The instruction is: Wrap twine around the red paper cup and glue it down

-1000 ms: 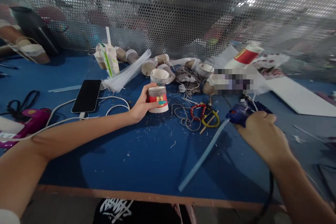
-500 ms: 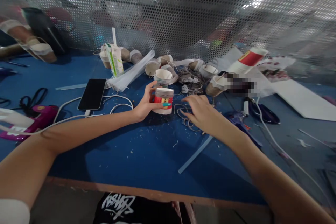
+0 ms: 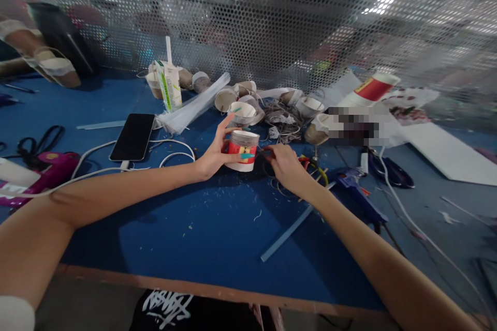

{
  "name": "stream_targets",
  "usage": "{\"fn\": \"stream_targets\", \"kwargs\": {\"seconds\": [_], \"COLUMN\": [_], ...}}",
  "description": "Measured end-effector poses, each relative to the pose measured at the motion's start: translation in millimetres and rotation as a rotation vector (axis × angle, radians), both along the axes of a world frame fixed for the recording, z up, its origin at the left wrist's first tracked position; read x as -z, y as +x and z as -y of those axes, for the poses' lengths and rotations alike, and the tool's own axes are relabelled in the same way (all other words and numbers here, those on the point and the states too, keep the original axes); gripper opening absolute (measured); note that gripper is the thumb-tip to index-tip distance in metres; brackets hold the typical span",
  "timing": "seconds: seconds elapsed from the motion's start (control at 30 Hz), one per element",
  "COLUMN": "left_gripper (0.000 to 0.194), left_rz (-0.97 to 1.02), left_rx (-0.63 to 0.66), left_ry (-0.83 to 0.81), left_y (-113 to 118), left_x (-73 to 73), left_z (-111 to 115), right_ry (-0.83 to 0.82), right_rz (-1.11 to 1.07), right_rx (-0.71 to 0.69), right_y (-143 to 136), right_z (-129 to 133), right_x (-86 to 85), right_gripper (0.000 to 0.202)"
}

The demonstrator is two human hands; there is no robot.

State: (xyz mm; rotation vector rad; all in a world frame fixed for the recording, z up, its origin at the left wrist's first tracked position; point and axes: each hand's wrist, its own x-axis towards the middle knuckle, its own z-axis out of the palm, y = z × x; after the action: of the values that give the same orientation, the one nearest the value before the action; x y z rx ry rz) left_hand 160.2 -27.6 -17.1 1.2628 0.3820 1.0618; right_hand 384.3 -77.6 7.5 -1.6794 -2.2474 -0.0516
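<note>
My left hand (image 3: 213,158) is closed around a small paper cup (image 3: 241,159) with a red and yellow label. Grey cord (image 3: 245,138) is wound around the cup's upper part, below its rim. To the right of the cup, my right hand (image 3: 287,168) has its thumb and forefinger pinched on the loose cord, close to the cup's side. More cord (image 3: 278,186) lies in loops on the table beneath that hand, partly hidden by it. Scissors with yellow and red handles (image 3: 320,173) lie just beyond the right wrist.
Behind stand cord-trimmed cups (image 3: 243,111), a drink carton (image 3: 170,88) and a cord heap (image 3: 285,119). A phone (image 3: 132,137) and magenta glue gun (image 3: 58,168) are left; a blue glue gun (image 3: 359,194) is right. A glue stick (image 3: 287,232) lies in front. Perforated metal (image 3: 248,26) rises behind.
My right hand has moved left, closer to the cup, and its fingers have closed on the cord. The scissors handles have come into view. My left hand still holds the cup.
</note>
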Motion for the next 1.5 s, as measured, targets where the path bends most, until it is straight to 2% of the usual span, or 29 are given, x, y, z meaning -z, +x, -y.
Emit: {"fn": "stream_targets", "kwargs": {"seconds": [0.13,0.3,0.43,0.53,0.63,0.77,0.87,0.97,1.07,1.17,1.23,1.4,1.5], "left_gripper": [0.109,0.106,0.08,0.061,0.057,0.056,0.056,0.055,0.055,0.054,0.054,0.056,0.055], "left_rz": [0.007,0.006,0.034,0.032,0.03,0.009,-0.001,-0.003,-0.007,-0.008,-0.005,-0.007,0.0], "left_rx": [0.02,0.012,0.095,0.18,0.197,0.18,0.155,0.144,0.154,0.16,0.159,0.164,0.176], "left_ry": [0.007,-0.015,-0.058,-0.076,-0.1,-0.098,-0.088,-0.085,-0.084,-0.086,-0.082,-0.07,-0.078], "left_y": [-1,-3,-4,-3,-2,-2,-2,-3,-3,-3,-3,-3,-3], "left_x": [-1.3,-2.6,-4.5,-5.4,-5.2,-5.4,-6.5,-7.4,-7.7,-7.8,-8.1,-8.0,-7.3], "left_z": [0,3,9,13,14,13,13,14,14,14,13,14,14], "right_ry": [0.071,0.127,0.217,0.303,0.168,-0.011,0.011,0.119,0.163,0.044,-0.011,0.021,0.018], "right_rz": [-0.173,-0.372,-0.437,-0.44,-0.498,-0.367,-0.27,-0.088,0.07,0.059,0.05,0.06,0.044], "right_rx": [0.044,0.137,0.193,0.165,0.14,0.124,0.108,0.11,-0.01,-0.246,-0.329,-0.349,-0.363], "right_y": [5,8,6,3,2,6,7,9,13,20,25,33,36], "right_z": [5,7,12,15,14,11,11,13,13,9,6,-5,-8], "right_x": [-17.3,-23.5,-30.1,-34.8,-32.5,-23.2,-20.5,-24.8,-31.9,-32.4,-26.2,-2.9,3.0], "right_gripper": [0.03,0.041,0.04,0.04,0.043,0.037,0.029,0.028,0.032,0.037,0.043,0.046,0.048]}}
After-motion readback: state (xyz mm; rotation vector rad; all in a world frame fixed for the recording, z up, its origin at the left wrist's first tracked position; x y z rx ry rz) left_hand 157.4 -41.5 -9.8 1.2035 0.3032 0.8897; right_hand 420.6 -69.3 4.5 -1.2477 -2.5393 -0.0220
